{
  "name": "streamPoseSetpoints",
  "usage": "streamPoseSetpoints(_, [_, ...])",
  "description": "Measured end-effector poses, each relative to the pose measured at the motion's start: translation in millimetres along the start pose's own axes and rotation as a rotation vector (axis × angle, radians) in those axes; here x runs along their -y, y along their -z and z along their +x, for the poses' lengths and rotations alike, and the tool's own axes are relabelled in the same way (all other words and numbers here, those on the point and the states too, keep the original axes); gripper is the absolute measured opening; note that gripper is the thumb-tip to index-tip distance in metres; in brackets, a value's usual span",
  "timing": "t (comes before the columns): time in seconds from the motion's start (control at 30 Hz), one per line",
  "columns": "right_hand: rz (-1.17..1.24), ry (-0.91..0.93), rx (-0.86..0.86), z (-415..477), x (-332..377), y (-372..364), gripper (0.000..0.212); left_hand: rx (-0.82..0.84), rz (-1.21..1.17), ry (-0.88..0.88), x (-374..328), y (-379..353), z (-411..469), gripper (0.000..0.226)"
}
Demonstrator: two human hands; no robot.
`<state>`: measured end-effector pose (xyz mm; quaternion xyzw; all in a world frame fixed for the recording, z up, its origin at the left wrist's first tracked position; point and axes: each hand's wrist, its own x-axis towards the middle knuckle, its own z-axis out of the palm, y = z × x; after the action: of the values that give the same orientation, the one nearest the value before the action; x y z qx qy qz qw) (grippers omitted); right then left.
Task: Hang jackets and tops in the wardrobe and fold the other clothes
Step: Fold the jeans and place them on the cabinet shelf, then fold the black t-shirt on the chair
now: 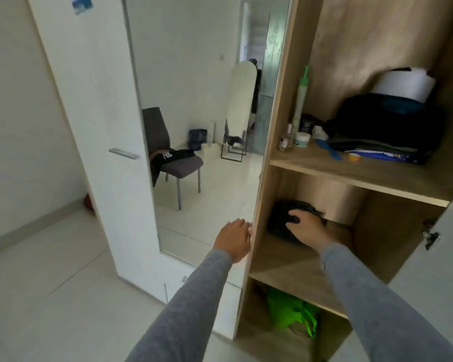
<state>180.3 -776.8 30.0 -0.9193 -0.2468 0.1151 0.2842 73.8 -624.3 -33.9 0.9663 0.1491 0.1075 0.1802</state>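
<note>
A folded black garment (279, 223) lies at the back left of the middle shelf (280, 267) in the open wooden wardrobe. My right hand (305, 226) lies on top of it, fingers spread and pressing down. My left hand (234, 239) rests flat against the front edge of the wardrobe's side panel (266, 178), beside the mirror door (194, 100). Both arms wear grey sleeves. On the shelf above sits a stack of folded dark clothes (382, 131) with a white rolled item (403, 86) on top.
Bottles, a jar (302, 139) and a blue comb (330, 151) crowd the upper shelf's left side. A green bag (290, 312) fills the bottom compartment. The mirror reflects a chair (173, 158) with a black garment on it. The right door's hinge (430, 236) juts in.
</note>
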Motion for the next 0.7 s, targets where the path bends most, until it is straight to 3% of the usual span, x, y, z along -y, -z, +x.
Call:
streamPoseSetpoints(0.33, [-0.018, 0.359, 0.13, -73, 203, -103, 0.044, -0.228, 0.108, 0.326, 156, 139, -149, 0.04])
streamPoseSetpoints(0.53, [-0.024, 0.587, 0.248, -87, 331, -166, 0.046, -0.411, 0.142, 0.539, 245, 212, -221, 0.061])
streamPoseSetpoints(0.7, [0.0, 0.78, 0.362, -92, 437, -237, 0.042, -0.508, 0.187, 0.703, 334, 256, -276, 0.091])
